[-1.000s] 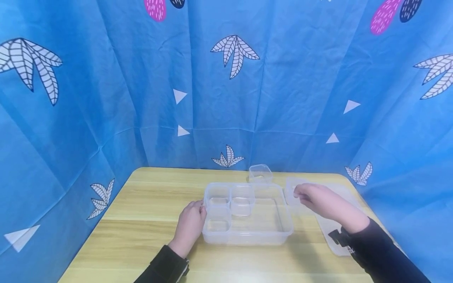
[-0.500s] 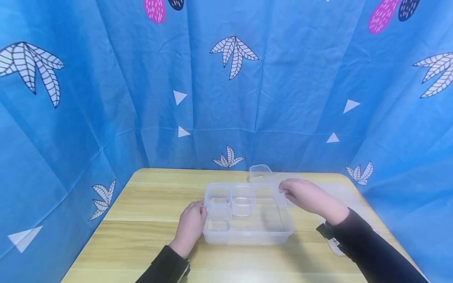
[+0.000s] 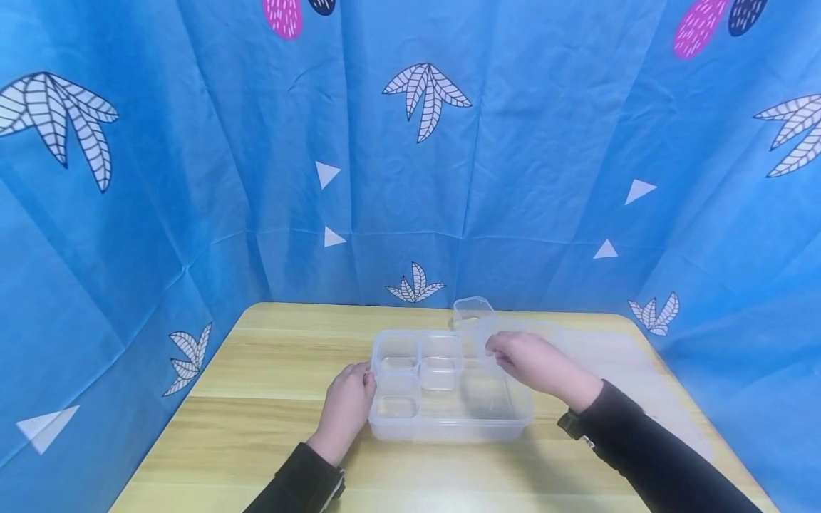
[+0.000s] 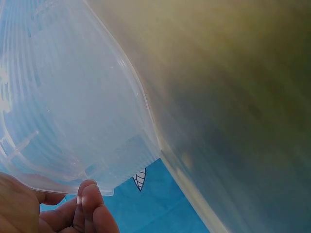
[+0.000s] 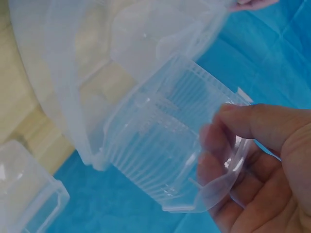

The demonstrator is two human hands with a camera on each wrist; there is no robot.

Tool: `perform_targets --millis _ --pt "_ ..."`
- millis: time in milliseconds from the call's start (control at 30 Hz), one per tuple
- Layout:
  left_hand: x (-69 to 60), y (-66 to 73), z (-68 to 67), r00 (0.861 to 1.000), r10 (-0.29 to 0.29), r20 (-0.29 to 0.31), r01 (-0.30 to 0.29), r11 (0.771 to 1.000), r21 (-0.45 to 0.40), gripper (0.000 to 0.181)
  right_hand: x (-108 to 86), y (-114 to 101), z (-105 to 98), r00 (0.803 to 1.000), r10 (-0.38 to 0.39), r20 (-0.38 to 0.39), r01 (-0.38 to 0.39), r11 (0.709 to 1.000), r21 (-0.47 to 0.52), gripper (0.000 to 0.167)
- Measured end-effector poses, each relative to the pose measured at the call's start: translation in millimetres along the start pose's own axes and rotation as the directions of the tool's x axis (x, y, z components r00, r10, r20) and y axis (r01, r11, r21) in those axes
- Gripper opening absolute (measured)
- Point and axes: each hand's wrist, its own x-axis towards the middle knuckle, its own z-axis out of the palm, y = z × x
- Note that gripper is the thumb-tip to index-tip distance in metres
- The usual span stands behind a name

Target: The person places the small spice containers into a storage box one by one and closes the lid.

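Over the box (image 3: 449, 432) that the left hand (image 3: 345, 407) grips, the right hand (image 3: 539, 367) pinches a clear container (image 5: 150, 141) in curled fingers (image 5: 262, 174).

Three cups (image 3: 398, 395) in box (image 3: 449, 430), loose cup (image 3: 473, 312) behind, lid (image 3: 631, 367) right

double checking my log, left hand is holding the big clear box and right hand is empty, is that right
Not quite: the right hand is not empty; the right wrist view shows it gripping a small clear container. The left hand is holding the big clear box, as you say.
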Motion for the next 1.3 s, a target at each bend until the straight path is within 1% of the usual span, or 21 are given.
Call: perform_targets --millis 167,300,533,800,1133,1300 --pt "0.4 -0.7 0.1 1.000 0.003 -0.003 -0.003 1.000 0.000 0.030 -0.8 -1.0 10.1 1.000 0.011 -0.009 -0.011 1.000 -0.001 0.018" --pt "-0.3 -0.7 -0.2 1.000 0.001 -0.005 -0.001 1.000 -0.002 0.030 -2.3 -1.0 17.9 1.000 0.028 0.001 -0.028 1.000 -0.010 0.016" --pt "-0.4 -1.3 0.0 1.000 0.004 -0.013 -0.004 1.000 0.006 0.029 -3.1 -1.7 28.5 1.000 0.009 0.013 -0.009 1.000 0.010 0.019" --pt "0.0 -0.4 -0.2 1.000 -0.014 0.001 0.014 1.000 -0.014 0.030 -7.0 -1.1 42.1 1.000 0.006 0.015 -0.007 0.999 0.043 0.020" --pt "-0.1 -0.1 -0.9 1.000 0.000 -0.009 0.000 1.000 -0.012 0.029 -6.4 1.9 57.0 1.000 -0.023 0.012 0.022 0.998 0.057 0.019" --pt "0.0 -0.3 -1.0 1.000 0.003 -0.011 -0.003 1.000 -0.016 0.029 -7.0 2.5 63.7 0.999 -0.022 0.027 0.021 0.998 0.056 0.021"
